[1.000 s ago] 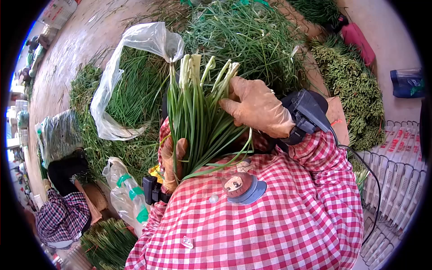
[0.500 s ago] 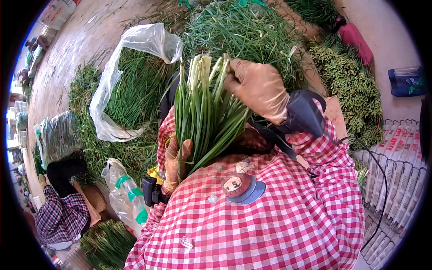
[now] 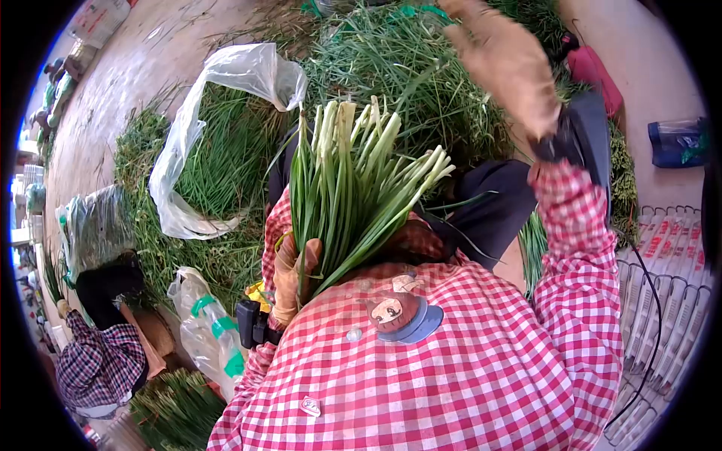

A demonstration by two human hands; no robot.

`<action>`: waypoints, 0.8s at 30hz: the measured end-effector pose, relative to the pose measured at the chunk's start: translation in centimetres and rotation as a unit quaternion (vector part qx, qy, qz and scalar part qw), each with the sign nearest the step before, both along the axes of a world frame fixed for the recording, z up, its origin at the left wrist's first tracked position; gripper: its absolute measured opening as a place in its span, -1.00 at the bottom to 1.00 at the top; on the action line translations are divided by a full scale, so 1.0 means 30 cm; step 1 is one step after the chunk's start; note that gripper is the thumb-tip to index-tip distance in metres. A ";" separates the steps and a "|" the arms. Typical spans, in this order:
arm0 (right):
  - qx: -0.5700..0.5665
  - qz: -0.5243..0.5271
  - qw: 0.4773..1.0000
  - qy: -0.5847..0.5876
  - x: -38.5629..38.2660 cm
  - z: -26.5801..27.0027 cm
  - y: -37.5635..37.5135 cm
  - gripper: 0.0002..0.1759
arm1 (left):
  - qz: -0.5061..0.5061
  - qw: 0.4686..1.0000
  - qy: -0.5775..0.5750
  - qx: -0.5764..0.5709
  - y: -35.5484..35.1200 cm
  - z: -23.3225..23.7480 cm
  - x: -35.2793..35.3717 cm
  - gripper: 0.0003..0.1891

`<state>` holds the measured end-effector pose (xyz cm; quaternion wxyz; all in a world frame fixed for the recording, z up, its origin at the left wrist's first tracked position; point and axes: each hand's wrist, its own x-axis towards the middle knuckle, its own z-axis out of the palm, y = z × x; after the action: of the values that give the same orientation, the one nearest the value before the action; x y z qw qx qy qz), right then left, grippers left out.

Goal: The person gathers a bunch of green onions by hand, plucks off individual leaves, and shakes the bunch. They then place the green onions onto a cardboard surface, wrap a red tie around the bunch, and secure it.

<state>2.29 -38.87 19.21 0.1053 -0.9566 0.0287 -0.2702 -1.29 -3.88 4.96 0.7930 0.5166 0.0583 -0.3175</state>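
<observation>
My gloved left hand [image 3: 295, 274] is wrapped around a bunch of garlic chives [image 3: 338, 180] in front of my chest. The pale cut ends point up and away from me, with the green leaves hanging down; some stalks fan out to the right. My gloved right hand [image 3: 508, 64] is raised at the upper right, apart from the bunch and slightly blurred. Its thumb and fingers look stretched apart, over the big heap of loose green leaves [image 3: 376, 52]. Nothing shows in it.
A clear plastic bag [image 3: 177, 169] lies over greens on the left. Another bag with green tape [image 3: 218, 323] is nearer me. A co-worker in a checked shirt [image 3: 105, 364] sits lower left. White ribbed crates [image 3: 669, 301] and a dark cable [image 3: 656, 338] are on the right.
My right hand has left the stalk ends and swung up and to the right, and its fingers have spread. Stalks on the bunch's right side now lean outward. My left hand keeps its grip.
</observation>
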 end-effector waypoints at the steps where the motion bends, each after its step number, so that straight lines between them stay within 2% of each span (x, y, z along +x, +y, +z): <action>1: 0.059 0.042 0.997 0.031 -0.010 0.012 0.075 -0.73 | 0.002 0.999 -0.035 0.019 -0.008 0.000 -0.006 -0.68; 2: 0.125 0.121 0.983 0.058 -0.034 0.007 0.136 -0.78 | 0.004 0.997 -0.070 0.038 -0.016 0.001 -0.012 -0.68; 3: 0.098 0.218 0.963 0.128 -0.033 0.025 0.166 -0.80 | 0.008 0.993 -0.104 0.059 -0.024 0.001 -0.018 -0.67; 5: 0.040 0.223 0.950 0.215 -0.008 -0.044 0.205 -0.77 | 0.004 0.997 -0.067 0.049 -0.029 0.029 -0.027 -0.66; 8: 0.015 0.163 0.935 0.314 0.017 -0.084 0.206 -0.67 | 0.000 0.995 -0.082 0.058 -0.040 0.066 -0.034 -0.63; 11: 0.034 0.178 0.889 0.420 0.037 -0.060 0.193 -0.47 | -0.018 0.989 -0.117 0.091 -0.045 0.091 -0.035 -0.61; 12: 0.027 0.147 0.866 0.477 0.044 -0.042 0.205 -0.35 | -0.028 0.989 -0.111 0.090 -0.039 0.085 -0.034 -0.59; 15: -0.002 0.154 0.828 0.539 0.051 -0.008 0.225 -0.35 | -0.033 0.994 -0.088 0.060 -0.053 0.108 -0.039 -0.58; 16: 0.064 0.149 0.830 0.533 0.039 0.005 0.236 -0.43 | -0.036 0.993 -0.093 0.064 -0.053 0.107 -0.039 -0.58; 19: 0.122 0.154 0.832 0.518 0.037 -0.052 0.226 -0.51 | -0.035 0.992 -0.098 0.068 -0.042 0.100 -0.033 -0.58; 20: 0.191 0.100 0.818 0.534 0.032 -0.029 0.240 -0.64 | -0.030 0.993 -0.093 0.066 -0.039 0.093 -0.032 -0.58; 23: 0.334 0.203 0.824 0.409 0.013 -0.113 0.228 -0.68 | -0.040 0.992 -0.100 0.067 -0.034 0.079 -0.030 -0.58; 24: 0.319 0.165 0.826 0.434 0.012 -0.120 0.233 -0.71 | -0.051 0.991 -0.107 0.068 -0.036 0.074 -0.026 -0.59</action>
<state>2.64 -31.88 15.59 0.4241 -0.8787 -0.0023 0.2190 -2.07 -4.97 7.18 0.7406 0.6027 -0.0317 -0.2955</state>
